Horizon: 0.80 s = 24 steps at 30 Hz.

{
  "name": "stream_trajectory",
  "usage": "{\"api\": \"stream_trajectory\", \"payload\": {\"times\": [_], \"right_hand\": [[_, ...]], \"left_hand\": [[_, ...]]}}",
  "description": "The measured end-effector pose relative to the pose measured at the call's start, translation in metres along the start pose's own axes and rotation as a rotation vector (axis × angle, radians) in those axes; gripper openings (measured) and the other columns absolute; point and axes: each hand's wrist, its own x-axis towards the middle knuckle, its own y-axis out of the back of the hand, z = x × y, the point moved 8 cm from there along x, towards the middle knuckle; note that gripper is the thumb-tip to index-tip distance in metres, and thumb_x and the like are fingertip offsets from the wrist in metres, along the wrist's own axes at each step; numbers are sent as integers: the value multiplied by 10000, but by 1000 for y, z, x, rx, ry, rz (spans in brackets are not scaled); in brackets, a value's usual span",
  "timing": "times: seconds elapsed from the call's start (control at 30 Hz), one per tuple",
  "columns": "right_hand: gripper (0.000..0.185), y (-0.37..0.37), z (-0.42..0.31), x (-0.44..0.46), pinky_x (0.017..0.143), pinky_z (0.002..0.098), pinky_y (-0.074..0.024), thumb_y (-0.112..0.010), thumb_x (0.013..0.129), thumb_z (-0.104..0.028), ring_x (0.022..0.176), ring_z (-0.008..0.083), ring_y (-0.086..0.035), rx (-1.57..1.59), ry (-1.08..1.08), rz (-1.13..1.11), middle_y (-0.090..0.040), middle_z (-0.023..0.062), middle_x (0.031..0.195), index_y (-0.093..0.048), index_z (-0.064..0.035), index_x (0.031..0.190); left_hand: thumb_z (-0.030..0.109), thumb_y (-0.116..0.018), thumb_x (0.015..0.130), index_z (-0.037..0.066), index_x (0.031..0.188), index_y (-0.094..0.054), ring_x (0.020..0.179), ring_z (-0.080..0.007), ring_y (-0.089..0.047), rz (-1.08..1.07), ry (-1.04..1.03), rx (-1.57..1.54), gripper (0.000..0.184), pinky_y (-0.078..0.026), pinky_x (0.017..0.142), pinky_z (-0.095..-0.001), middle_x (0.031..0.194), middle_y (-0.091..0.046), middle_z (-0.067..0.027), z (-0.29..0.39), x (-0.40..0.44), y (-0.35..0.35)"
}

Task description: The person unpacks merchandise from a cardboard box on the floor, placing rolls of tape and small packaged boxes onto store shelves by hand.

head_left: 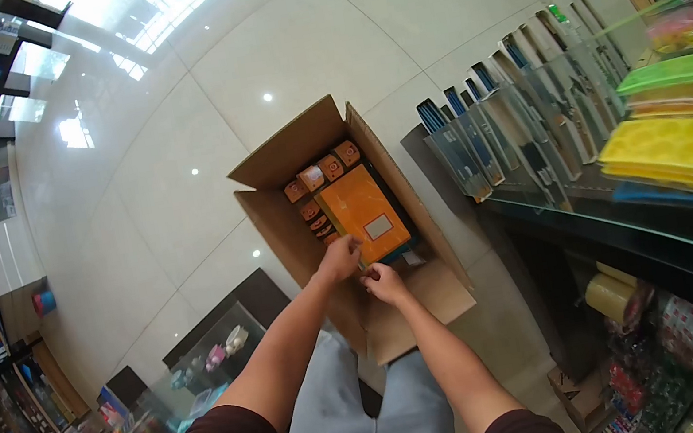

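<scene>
A cardboard box stands with its flaps up in front of my legs. Inside it lies an orange notebook-like item with a white label, on top of darker flat items. Small orange-and-black packages line the box's far and left sides. My left hand is at the notebook's near left corner, its fingers curled. Close beside it, my right hand is over the near end of the box with fingers pinched together. Whatever sits between the fingertips is too small to make out.
To the right, a glass shelf holds upright thin packs and yellow padded sheets. Rolls of tape and bagged goods sit below. A low glass display is on the left. Tiled floor stretches beyond the box.
</scene>
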Motion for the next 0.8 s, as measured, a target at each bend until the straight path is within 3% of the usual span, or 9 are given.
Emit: {"api": "stream_trajectory", "payload": {"times": [0.17, 0.23, 0.27, 0.3, 0.37, 0.57, 0.8], "right_hand": [[180, 18, 33, 76, 626, 265, -494, -662, 880, -159, 674, 106, -601, -5, 128, 102, -643, 33, 798, -625, -22, 990], [177, 22, 47, 90, 639, 263, -494, -663, 878, -154, 696, 105, -597, -32, 95, 74, -641, 35, 814, -627, -24, 994], [176, 23, 54, 94, 645, 262, -493, -664, 878, -151, 707, 104, -595, -44, 74, 60, -640, 37, 822, -628, -25, 996], [188, 24, 61, 96, 734, 287, -500, -673, 856, -152, 790, 140, -616, -68, 28, 44, -663, 45, 866, -639, -30, 996], [181, 25, 72, 104, 695, 263, -491, -672, 867, -146, 746, 107, -590, -48, 104, 59, -643, 25, 840, -633, -27, 997], [169, 24, 102, 98, 681, 255, -492, -661, 873, -138, 715, 92, -579, -18, 70, 21, -640, 17, 833, -632, -30, 1000], [148, 23, 111, 88, 668, 234, -483, -663, 878, -126, 713, 60, -557, -11, 92, 20, -633, -6, 815, -635, -35, 992]], "left_hand": [[123, -624, 804, 39, 1185, -577, 1105, -339, -573, 262, -33, 267, 393, -467, 931, -410, 1171, -595, -203, -72, 125, 34], [129, -648, 796, 46, 1218, -548, 1143, -353, -537, 246, 70, 342, 442, -453, 943, -423, 1203, -559, -204, -93, 160, 48], [134, -660, 790, 45, 1230, -537, 1153, -349, -530, 291, 55, 416, 465, -451, 945, -425, 1211, -549, -200, -102, 176, 55], [138, -672, 785, 45, 1242, -525, 1163, -346, -523, 334, 45, 488, 489, -449, 946, -427, 1220, -539, -195, -114, 190, 61], [139, -700, 766, 60, 1277, -489, 1177, -329, -516, 317, -88, 728, 558, -458, 942, -433, 1251, -514, -180, -118, 213, 68], [118, -702, 781, 88, 1307, -453, 1170, -310, -513, 363, 104, 615, 582, -457, 953, -439, 1200, -530, -134, -142, 239, 75], [83, -681, 793, 13, 1292, -415, 1171, -322, -508, 338, 130, 629, 570, -458, 953, -422, 1210, -501, -175, -157, 253, 69]]}}
